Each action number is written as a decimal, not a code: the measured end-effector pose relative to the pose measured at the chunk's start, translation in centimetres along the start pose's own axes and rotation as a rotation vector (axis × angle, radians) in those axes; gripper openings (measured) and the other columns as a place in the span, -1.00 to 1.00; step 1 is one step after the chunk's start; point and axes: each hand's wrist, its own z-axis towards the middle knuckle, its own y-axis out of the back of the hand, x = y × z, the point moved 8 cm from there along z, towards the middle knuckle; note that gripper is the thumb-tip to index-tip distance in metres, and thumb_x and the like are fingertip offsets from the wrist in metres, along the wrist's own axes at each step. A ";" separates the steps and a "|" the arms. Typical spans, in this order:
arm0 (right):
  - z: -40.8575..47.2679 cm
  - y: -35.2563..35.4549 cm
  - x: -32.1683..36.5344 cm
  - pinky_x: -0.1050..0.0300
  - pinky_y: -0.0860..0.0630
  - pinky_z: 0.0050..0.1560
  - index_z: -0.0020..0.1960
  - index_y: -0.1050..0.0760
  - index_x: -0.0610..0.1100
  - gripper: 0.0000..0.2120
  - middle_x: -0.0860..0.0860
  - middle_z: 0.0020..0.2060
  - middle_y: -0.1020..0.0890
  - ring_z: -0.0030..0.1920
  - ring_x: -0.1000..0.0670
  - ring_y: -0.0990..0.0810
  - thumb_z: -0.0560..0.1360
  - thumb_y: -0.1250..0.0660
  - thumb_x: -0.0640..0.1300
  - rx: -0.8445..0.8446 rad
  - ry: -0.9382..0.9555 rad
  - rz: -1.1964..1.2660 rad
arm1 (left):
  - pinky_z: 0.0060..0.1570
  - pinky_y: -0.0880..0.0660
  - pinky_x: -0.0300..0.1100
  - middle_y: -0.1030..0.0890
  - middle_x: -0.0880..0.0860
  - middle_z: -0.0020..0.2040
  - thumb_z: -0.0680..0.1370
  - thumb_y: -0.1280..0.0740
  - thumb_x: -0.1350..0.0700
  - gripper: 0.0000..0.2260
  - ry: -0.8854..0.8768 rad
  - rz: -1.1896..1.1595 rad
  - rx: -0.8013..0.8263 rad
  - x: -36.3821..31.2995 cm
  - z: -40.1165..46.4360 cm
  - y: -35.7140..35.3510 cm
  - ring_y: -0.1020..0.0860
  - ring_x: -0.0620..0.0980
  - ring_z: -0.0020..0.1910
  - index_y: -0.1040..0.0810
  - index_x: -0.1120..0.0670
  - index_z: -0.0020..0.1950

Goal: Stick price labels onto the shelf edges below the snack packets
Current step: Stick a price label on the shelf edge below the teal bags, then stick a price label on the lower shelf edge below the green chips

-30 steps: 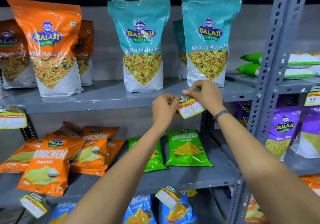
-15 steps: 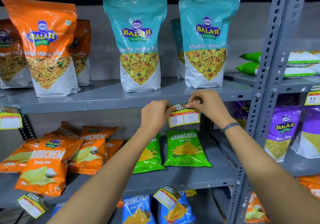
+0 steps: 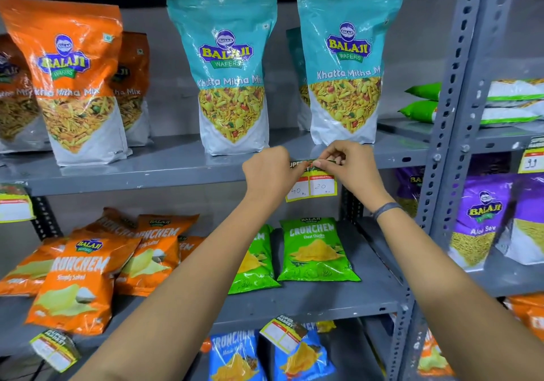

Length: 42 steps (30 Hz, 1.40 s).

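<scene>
A yellow and red price label (image 3: 312, 185) with "40" and "20" handwritten on it hangs level against the front edge of the upper grey shelf (image 3: 153, 178), below two teal Khatta Mitha Mix packets (image 3: 344, 65). My left hand (image 3: 272, 171) pinches the label's top left corner. The fingers of my right hand (image 3: 348, 163) press its green top strip against the shelf edge. The label's upper part is partly hidden by my fingers.
Orange mix packets (image 3: 67, 80) stand at the upper left. Orange (image 3: 79, 280) and green Crunchem packets (image 3: 315, 251) lie on the middle shelf, blue ones below. Other labels hang at the left (image 3: 14, 204), lower edges (image 3: 284, 333) and right (image 3: 531, 160). A perforated grey upright (image 3: 447, 145) divides the racks.
The label was tilted and held off the shelf; both hands have raised it, levelled it and brought its top strip onto the upper shelf's front edge.
</scene>
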 end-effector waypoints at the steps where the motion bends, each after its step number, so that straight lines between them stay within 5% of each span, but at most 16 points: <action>1: 0.0 0.1 0.0 0.42 -0.33 -0.36 -0.21 -0.61 -0.15 -0.92 -0.05 -0.38 -0.59 -0.39 0.12 -0.40 0.36 -0.50 -0.18 -0.001 0.006 0.000 | -0.27 -0.29 -0.15 -0.66 0.16 -0.07 0.49 -0.32 -0.25 -0.59 0.017 0.001 0.009 0.0 0.1 0.0 -0.62 0.20 -0.04 -0.50 0.11 -0.21; 8: -1.2 0.3 0.3 0.57 -0.38 -0.31 -0.10 -0.63 -0.22 -0.92 0.13 -0.33 -0.56 -0.36 0.33 -0.49 0.40 -0.45 -0.26 -0.065 0.002 0.043 | -0.23 -0.33 -0.12 -0.65 0.17 0.04 0.47 -0.31 -0.28 -0.51 0.041 0.023 0.031 -0.1 -0.3 0.4 -0.61 0.22 0.06 -0.57 0.17 -0.01; 16: -10.0 -1.9 -3.4 0.22 -0.48 -0.13 0.27 -0.42 -0.10 -0.59 -0.04 -0.05 -0.50 -0.16 0.00 -0.51 0.44 -0.36 -0.29 -0.398 -0.077 0.190 | -0.17 -0.54 -0.05 -0.71 0.18 -0.19 0.49 -0.14 -0.39 -0.41 0.134 -0.121 0.101 5.2 -8.9 -6.2 -0.65 0.22 -0.07 -0.60 0.13 -0.23; 21: -19.2 -8.4 -10.2 0.11 -0.51 -0.13 0.18 -0.47 -0.22 -0.71 -0.18 -0.05 -0.61 -0.17 -0.04 -0.56 0.46 -0.33 -0.29 -0.350 -0.416 0.258 | -0.15 -0.58 0.00 -0.71 0.18 -0.08 0.55 -0.29 -0.12 -0.71 0.097 -0.077 0.534 8.8 -18.0 -17.8 -0.65 0.21 -0.02 -0.62 0.09 -0.03; 25: -28.8 -14.8 -16.7 0.41 -0.46 -0.12 0.13 -0.46 -0.37 -0.73 -0.20 -0.06 -0.56 -0.18 0.24 -0.57 0.45 -0.36 -0.39 -0.288 -0.874 0.393 | -0.04 -0.54 0.03 -0.59 0.18 0.10 0.54 -0.33 -0.01 -0.77 0.084 -0.050 0.741 10.5 -22.6 -23.0 -0.57 0.20 0.13 -0.53 0.11 0.10; 28: -34.1 -20.4 -19.4 0.24 -0.50 -0.07 0.23 -0.32 -0.16 -0.52 -0.20 0.04 -0.54 0.05 -0.12 -0.55 0.41 -0.45 -0.30 -0.096 -1.120 0.503 | -0.03 -0.52 0.05 -0.49 0.17 0.16 0.55 -0.33 0.00 -0.73 0.069 -0.033 0.784 10.8 -23.5 -25.1 -0.52 0.21 0.16 -0.48 0.14 0.14; 30: -35.5 -22.8 -19.4 0.16 -0.52 -0.05 0.29 -0.28 -0.16 -0.52 -0.18 0.19 -0.51 0.14 -0.13 -0.52 0.46 -0.42 -0.23 0.022 -1.195 0.574 | -0.05 -0.50 0.04 -0.48 0.16 0.15 0.56 -0.31 -0.03 -0.72 0.048 -0.013 0.771 10.5 -23.3 -25.7 -0.51 0.20 0.15 -0.47 0.15 0.12; 33: -35.5 -24.1 -19.4 0.22 -0.47 -0.18 0.01 -0.48 -0.18 -0.93 -0.13 -0.10 -0.63 -0.11 0.03 -0.54 0.53 -0.31 -0.24 0.050 -1.239 0.691 | -0.02 -0.51 0.01 -0.53 0.15 0.15 0.59 -0.25 -0.07 -0.70 -0.045 0.071 0.773 9.4 -22.6 -26.3 -0.49 0.17 0.19 -0.48 0.14 0.15; 36: -35.7 -24.3 -20.9 0.18 -0.40 -0.27 -0.34 -0.49 -0.25 -0.72 0.03 -0.46 -0.53 -0.40 0.11 -0.45 0.52 -0.34 -0.19 0.017 -1.303 0.686 | -0.02 -0.52 -0.01 -0.55 0.15 0.17 0.62 -0.21 0.00 -0.74 -0.100 0.100 0.790 8.8 -21.8 -26.7 -0.51 0.18 0.19 -0.48 0.14 0.19; 39: -35.3 -24.2 -21.3 0.26 -0.35 -0.41 -0.16 -0.49 -0.28 -0.79 -0.07 -0.47 -0.45 -0.40 0.04 -0.35 0.55 -0.30 -0.14 0.109 -1.313 0.669 | -0.02 -0.52 -0.01 -0.57 0.16 0.17 0.63 -0.20 0.01 -0.74 -0.152 0.110 0.834 8.5 -21.3 -27.2 -0.54 0.19 0.18 -0.52 0.15 0.18; 42: -34.6 -23.5 -20.8 0.32 -0.41 -0.47 -0.30 -0.49 -0.18 -0.72 0.06 -0.57 -0.55 -0.51 0.12 -0.47 0.58 -0.25 -0.16 0.223 -1.299 0.682 | 0.00 -0.53 -0.01 -0.58 0.19 0.15 0.63 -0.19 0.03 -0.75 -0.123 0.087 0.877 8.6 -21.0 -27.8 -0.55 0.20 0.17 -0.55 0.14 0.16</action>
